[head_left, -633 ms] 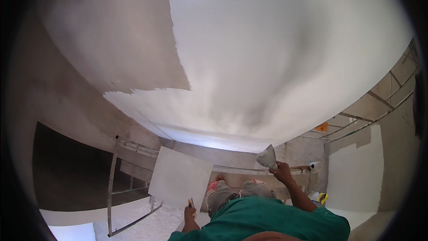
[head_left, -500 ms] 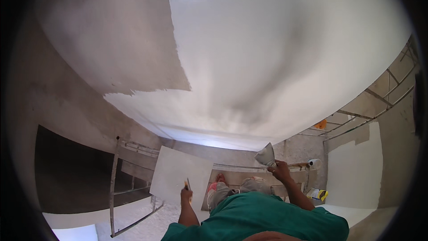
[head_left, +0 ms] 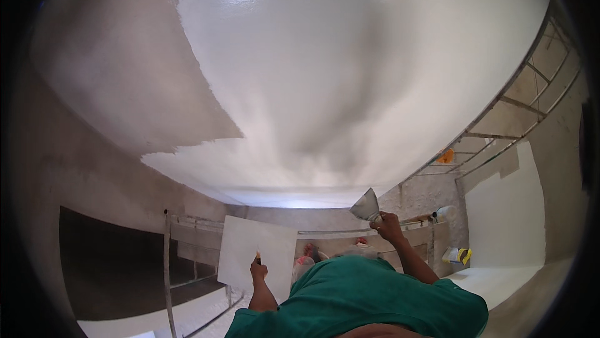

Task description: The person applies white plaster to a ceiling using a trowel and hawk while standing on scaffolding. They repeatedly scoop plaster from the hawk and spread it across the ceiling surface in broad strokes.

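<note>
My right hand (head_left: 388,227) is closed round the handle of a wide putty knife (head_left: 365,205), its flared, whitish-smeared blade pointing up and left. The blade is just below the lower edge of a large surface, part coated smooth white (head_left: 300,88) and part bare grey-brown (head_left: 131,82). At left, my left hand (head_left: 258,268) grips a narrow tool with a yellow-orange handle (head_left: 258,255); what kind it is, I cannot make out. Behind that hand is a square white board (head_left: 234,238), and whether the tool touches it I cannot tell.
Metal scaffold frames stand at the left (head_left: 167,275) and right (head_left: 519,107). Planks (head_left: 406,247) lie under my feet. On the right are a white roll-like object (head_left: 445,214), a yellow-and-white package (head_left: 457,255) and an orange item (head_left: 445,156). A dark opening (head_left: 112,263) shows at left.
The view has shifted, so the coated surface's edge sits further left. My right hand has moved slightly up and left with the putty knife. The tool in my left hand has turned.
</note>
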The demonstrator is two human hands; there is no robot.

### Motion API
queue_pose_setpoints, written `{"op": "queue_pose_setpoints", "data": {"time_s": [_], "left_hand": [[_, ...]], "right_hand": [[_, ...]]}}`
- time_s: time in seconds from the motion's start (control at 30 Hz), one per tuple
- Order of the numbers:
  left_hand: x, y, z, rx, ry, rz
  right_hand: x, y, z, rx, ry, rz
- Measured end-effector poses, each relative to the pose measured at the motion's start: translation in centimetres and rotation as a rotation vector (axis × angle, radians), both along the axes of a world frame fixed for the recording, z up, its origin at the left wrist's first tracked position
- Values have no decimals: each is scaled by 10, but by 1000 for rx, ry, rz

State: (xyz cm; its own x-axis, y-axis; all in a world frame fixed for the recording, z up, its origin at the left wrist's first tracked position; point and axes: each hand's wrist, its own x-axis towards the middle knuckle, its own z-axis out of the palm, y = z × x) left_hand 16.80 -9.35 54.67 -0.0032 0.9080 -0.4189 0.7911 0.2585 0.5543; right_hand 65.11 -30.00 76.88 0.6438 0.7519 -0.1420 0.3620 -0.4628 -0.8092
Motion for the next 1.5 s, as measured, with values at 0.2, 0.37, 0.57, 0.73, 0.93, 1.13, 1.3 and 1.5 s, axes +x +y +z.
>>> {"op": "queue_pose_setpoints", "data": {"time_s": [0.2, 0.37, 0.57, 0.73, 0.93, 1.13, 1.3, 1.5], "left_hand": [[74, -2, 19, 254, -55, -199], [208, 110, 166, 723, -243, -392], [326, 210, 463, 1567, -12, -508], [349, 276, 595, 1911, 160, -426], [371, 300, 661, 2021, 159, -368], [368, 318, 677, 1935, 176, -421], [371, 323, 631, 2035, 251, -420], [367, 313, 523, 1878, 156, -495]], "right_hand": [[46, -33, 7, 34, 4, -13], [73, -55, 28, -122, 58, -59], [88, -96, 20, -124, -3, -136], [74, -107, 13, 2, 133, -287], [68, -127, -37, 20, -6, -285], [33, -97, 15, 10, 185, -407], [33, -92, 18, -54, 120, -372], [41, -91, 5, -33, -90, -237]]}}
